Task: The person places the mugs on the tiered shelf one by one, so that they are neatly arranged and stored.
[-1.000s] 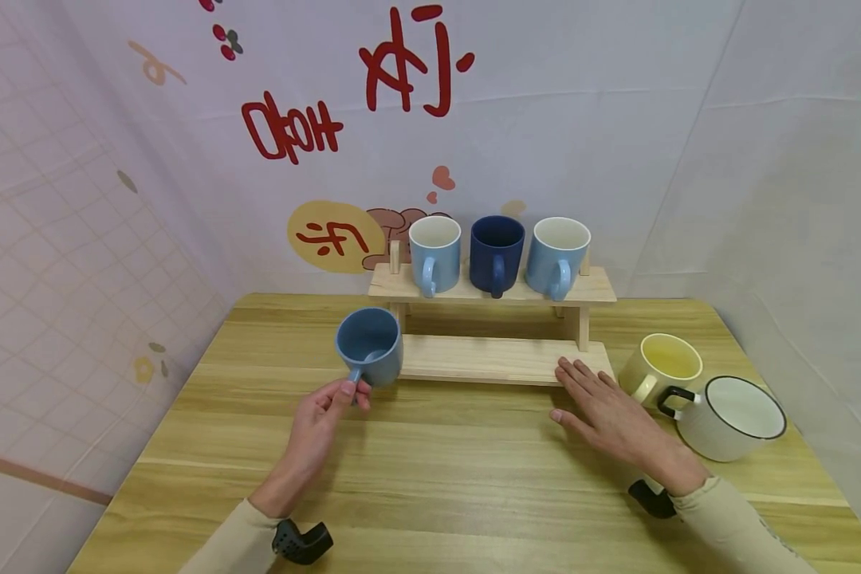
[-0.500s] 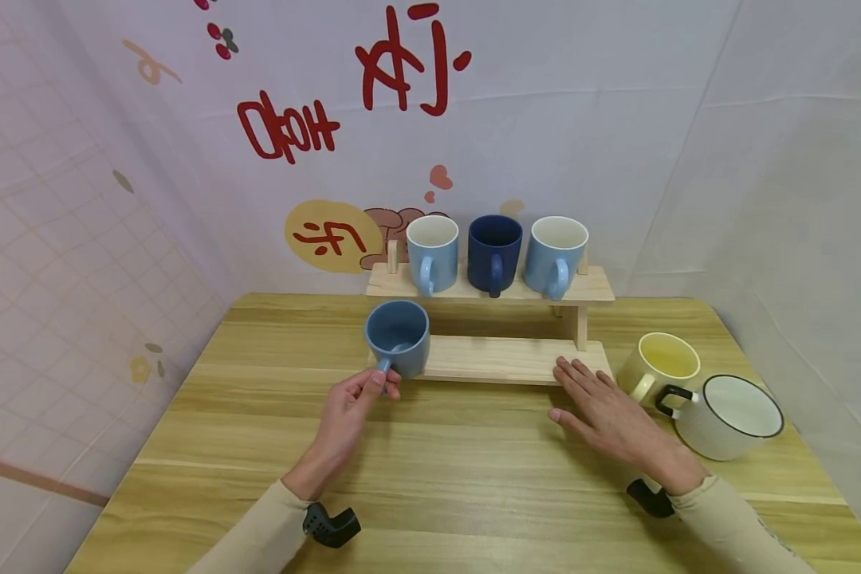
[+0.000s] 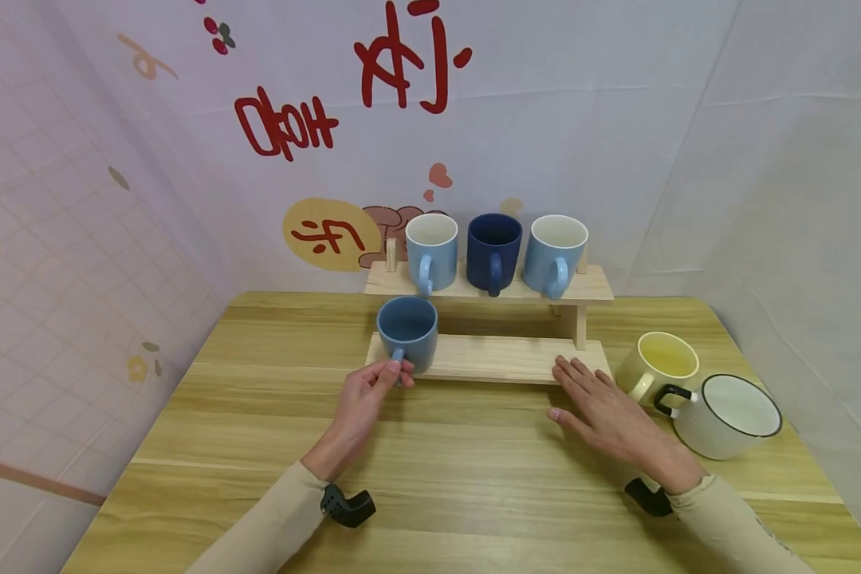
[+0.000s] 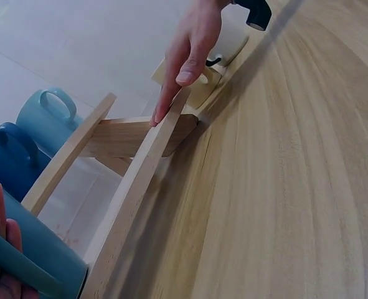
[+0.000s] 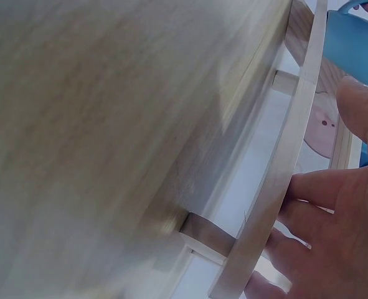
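My left hand (image 3: pixel 369 399) pinches the handle of a grey-blue mug (image 3: pixel 410 335), which stands upright at the left end of the lower board of a two-tier wooden rack (image 3: pixel 502 359). In the left wrist view the mug's base (image 4: pixel 59 265) is right at that board. The fingers of my right hand (image 3: pixel 610 414) lie straight on the lower board's right end. On the upper board are a light blue mug (image 3: pixel 438 263) at left, a dark blue mug (image 3: pixel 484 259) in the middle and another light blue mug (image 3: pixel 541 267) at right.
Right of the rack stands a pale yellow mug (image 3: pixel 634 375), close beside my right hand. A white mug (image 3: pixel 725 430) with a dark rim and black handle is next to it. The wooden table (image 3: pixel 473 494) meets a patterned cloth wall (image 3: pixel 581 143) behind the rack.
My left hand has carried the grey-blue mug rightward, from beside the rack to over the left end of its lower board. My right hand has stayed in place on the board.
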`<move>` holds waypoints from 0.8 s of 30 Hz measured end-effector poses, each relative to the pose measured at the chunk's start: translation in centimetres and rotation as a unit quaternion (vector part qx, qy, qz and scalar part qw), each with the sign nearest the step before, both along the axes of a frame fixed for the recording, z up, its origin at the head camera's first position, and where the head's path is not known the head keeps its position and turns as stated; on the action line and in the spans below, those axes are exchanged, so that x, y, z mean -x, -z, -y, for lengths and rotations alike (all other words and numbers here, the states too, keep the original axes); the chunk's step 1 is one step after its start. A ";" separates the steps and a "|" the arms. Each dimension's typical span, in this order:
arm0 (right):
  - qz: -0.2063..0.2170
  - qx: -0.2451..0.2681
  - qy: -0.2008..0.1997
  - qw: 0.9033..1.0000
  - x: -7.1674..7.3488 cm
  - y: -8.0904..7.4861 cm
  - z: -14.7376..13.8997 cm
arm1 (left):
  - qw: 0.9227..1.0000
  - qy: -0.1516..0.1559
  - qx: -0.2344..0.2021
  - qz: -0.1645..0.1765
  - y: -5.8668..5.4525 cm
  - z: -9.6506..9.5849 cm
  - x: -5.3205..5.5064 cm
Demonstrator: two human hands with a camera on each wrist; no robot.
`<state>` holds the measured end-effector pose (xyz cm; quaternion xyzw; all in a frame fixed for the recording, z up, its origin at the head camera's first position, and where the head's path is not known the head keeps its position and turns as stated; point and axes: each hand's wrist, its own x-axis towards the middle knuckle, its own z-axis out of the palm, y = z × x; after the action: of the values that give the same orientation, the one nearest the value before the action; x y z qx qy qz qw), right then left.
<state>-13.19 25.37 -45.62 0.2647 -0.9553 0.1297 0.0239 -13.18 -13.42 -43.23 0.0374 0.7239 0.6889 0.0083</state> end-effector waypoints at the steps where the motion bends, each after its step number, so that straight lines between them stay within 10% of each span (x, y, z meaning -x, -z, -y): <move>1: 0.000 0.000 0.000 1.000 0.0 0.0 0.0 | 1.000 0.003 -0.001 -0.002 0.0 -0.1 0.1; 24: -0.006 0.001 -0.001 1.000 0.1 0.3 0.0 | 0.996 0.056 0.050 -0.038 0.7 -0.3 1.3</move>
<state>-13.32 25.38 -45.91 0.2661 -0.9548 0.1287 0.0301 -14.50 -13.14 -43.93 0.1038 0.7541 0.6481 0.0216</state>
